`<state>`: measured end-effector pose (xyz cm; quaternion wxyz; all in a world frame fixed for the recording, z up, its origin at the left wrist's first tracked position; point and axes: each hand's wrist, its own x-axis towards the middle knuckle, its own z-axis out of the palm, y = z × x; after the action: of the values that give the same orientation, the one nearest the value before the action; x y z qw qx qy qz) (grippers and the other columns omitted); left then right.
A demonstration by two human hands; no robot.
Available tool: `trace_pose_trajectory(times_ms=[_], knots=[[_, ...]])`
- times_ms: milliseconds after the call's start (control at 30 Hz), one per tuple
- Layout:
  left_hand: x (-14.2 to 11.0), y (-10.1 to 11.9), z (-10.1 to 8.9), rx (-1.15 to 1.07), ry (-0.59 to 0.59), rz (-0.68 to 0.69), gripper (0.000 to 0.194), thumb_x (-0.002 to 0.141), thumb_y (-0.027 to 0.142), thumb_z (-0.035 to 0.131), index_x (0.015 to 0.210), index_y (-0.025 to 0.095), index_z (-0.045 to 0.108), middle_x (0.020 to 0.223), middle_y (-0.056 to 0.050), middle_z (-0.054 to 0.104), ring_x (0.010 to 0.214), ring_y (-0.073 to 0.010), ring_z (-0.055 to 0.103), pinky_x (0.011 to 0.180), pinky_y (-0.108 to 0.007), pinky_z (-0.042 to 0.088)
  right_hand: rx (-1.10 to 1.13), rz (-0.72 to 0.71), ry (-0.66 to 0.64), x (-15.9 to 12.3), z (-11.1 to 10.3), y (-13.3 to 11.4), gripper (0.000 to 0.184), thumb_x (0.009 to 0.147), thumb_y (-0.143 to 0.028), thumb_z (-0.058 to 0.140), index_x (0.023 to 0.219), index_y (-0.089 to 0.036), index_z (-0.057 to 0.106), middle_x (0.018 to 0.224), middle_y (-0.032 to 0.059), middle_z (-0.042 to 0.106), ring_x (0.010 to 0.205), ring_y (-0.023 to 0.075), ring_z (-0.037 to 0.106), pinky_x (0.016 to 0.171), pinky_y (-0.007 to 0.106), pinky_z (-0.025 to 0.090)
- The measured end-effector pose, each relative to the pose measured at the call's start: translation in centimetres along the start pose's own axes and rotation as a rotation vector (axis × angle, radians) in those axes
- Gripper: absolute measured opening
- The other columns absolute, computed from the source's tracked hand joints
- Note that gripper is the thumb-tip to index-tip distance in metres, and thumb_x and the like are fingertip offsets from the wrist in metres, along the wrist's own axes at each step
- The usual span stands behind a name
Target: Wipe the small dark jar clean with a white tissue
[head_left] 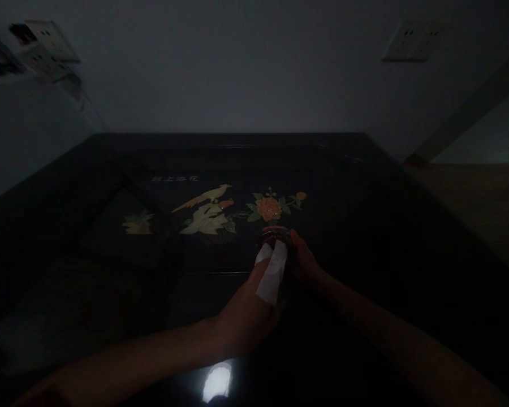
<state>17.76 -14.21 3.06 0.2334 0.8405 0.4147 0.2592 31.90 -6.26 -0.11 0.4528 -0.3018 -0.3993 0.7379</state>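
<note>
Left hand [249,308] is clamped on tissue [272,274], against a dark object [276,232] gripped ahead by the right hand [304,258]; wiping seems in hand, steady support called for next.

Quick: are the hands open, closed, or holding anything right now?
Left hand: holding a white tissue at a dark, round-rimmed object.
Right hand: at that object's rim; grip too dark to tell.
</note>
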Motion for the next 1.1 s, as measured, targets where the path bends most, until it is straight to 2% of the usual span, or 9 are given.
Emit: trace_pose_trajectory(times_ms=[100, 167, 333, 500, 633, 733, 833, 967, 1100], knots=[[0.4, -1.1, -0.9, 0.141, -0.03, 0.027, 0.053, 0.082, 0.018, 0.051, 0.132, 0.013, 0.036, 0.123, -0.016, 0.055, 0.114, -0.0261, 0.054, 0.095, -0.042, 0.049, 0.007, -0.002, -0.006, -0.1, -0.1, 0.0, 0.044, 0.082, -0.059, 0.049, 0.099, -0.022, 0.064, 0.088, 0.0028, 0.07, 0.081, 0.0206, 0.064, 0.077, 0.034, 0.048], [0.8, -2.0, -1.8, 0.285, -0.041, 0.089, 0.034, 0.085, 0.02, 0.049, 0.118, 0.014, 0.049, 0.112, -0.013, 0.062, 0.102, -0.0247, 0.061, 0.085, -0.04, 0.052, 0.015, -0.006, -0.019, -0.1, -0.2, 0.0, 0.044, 0.082, -0.058, 0.05, 0.1, -0.022, 0.065, 0.09, 0.0022, 0.07, 0.082, 0.0191, 0.064, 0.077, 0.032, 0.047], [1.9, -3.4, -4.7, 0.464, -0.191, 0.347, 0.023, 0.09, 0.012, 0.042, 0.108, 0.015, 0.056, 0.117, -0.01, 0.064, 0.106, -0.0202, 0.06, 0.084, -0.034, 0.05, 0.049, 0.006, -0.063, -0.1, -0.5, 0.4, 0.045, 0.08, -0.059, 0.053, 0.103, -0.022, 0.064, 0.087, 0.0003, 0.068, 0.078, 0.016, 0.061, 0.072, 0.028, 0.046], [2.4, -3.9, -6.7, 0.536, -0.285, 0.457, 0.03, 0.094, 0.013, 0.037, 0.12, 0.017, 0.051, 0.124, -0.007, 0.061, 0.122, -0.0198, 0.05, 0.095, -0.036, 0.042, 0.028, 0.005, -0.072, -0.2, -0.4, 0.2, 0.045, 0.077, -0.059, 0.057, 0.101, -0.022, 0.066, 0.089, 0.0014, 0.067, 0.079, 0.0167, 0.06, 0.072, 0.028, 0.045], [2.3, -3.4, -6.5, 0.531, -0.288, 0.382, 0.03, 0.091, 0.012, 0.042, 0.119, 0.013, 0.051, 0.128, -0.011, 0.058, 0.126, -0.0225, 0.046, 0.102, -0.04, 0.038, 0.038, -0.004, -0.064, -0.1, -0.4, 0.2, 0.043, 0.078, -0.058, 0.055, 0.102, -0.023, 0.065, 0.089, 0.0017, 0.067, 0.078, 0.017, 0.06, 0.072, 0.029, 0.046], [2.1, -2.7, -5.8, 0.507, -0.308, 0.288, 0.031, 0.087, 0.013, 0.046, 0.117, 0.012, 0.051, 0.128, -0.014, 0.056, 0.12, -0.0256, 0.051, 0.095, -0.041, 0.045, 0.035, 0.007, -0.048, -0.2, -0.3, 0.1, 0.043, 0.078, -0.058, 0.055, 0.1, -0.022, 0.065, 0.087, 0.0015, 0.066, 0.076, 0.0167, 0.059, 0.07, 0.029, 0.046], [1.6, -2.0, -4.9, 0.44, -0.311, 0.221, 0.033, 0.085, 0.01, 0.044, 0.117, 0.012, 0.051, 0.123, -0.014, 0.059, 0.114, -0.0247, 0.055, 0.089, -0.038, 0.05, 0.006, 0.02, -0.042, -0.3, -0.1, -0.1, 0.045, 0.078, -0.06, 0.054, 0.1, -0.022, 0.064, 0.086, 0.0017, 0.066, 0.074, 0.0169, 0.059, 0.069, 0.029, 0.046], [0.8, -1.4, -3.6, 0.192, -0.264, 0.087, 0.039, 0.08, 0.008, 0.046, 0.118, 0.013, 0.049, 0.122, -0.013, 0.059, 0.112, -0.0233, 0.055, 0.092, -0.036, 0.049, -0.056, 0.005, -0.045, -0.5, 0.0, -0.3, 0.045, 0.08, -0.061, 0.051, 0.101, -0.023, 0.063, 0.088, 0.0022, 0.066, 0.077, 0.0175, 0.06, 0.071, 0.031, 0.047], [0.5, -0.6, -2.6, -0.199, -0.136, -0.142, 0.024, 0.09, 0.017, 0.037, 0.108, 0.016, 0.053, 0.104, -0.007, 0.065, 0.093, -0.0177, 0.063, 0.082, -0.03, 0.054, -0.066, -0.003, -0.082, -0.4, 0.0, -0.2, 0.052, 0.077, -0.064, 0.054, 0.105, -0.021, 0.061, 0.088, 0.0039, 0.066, 0.077, 0.0189, 0.061, 0.072, 0.032, 0.047]])
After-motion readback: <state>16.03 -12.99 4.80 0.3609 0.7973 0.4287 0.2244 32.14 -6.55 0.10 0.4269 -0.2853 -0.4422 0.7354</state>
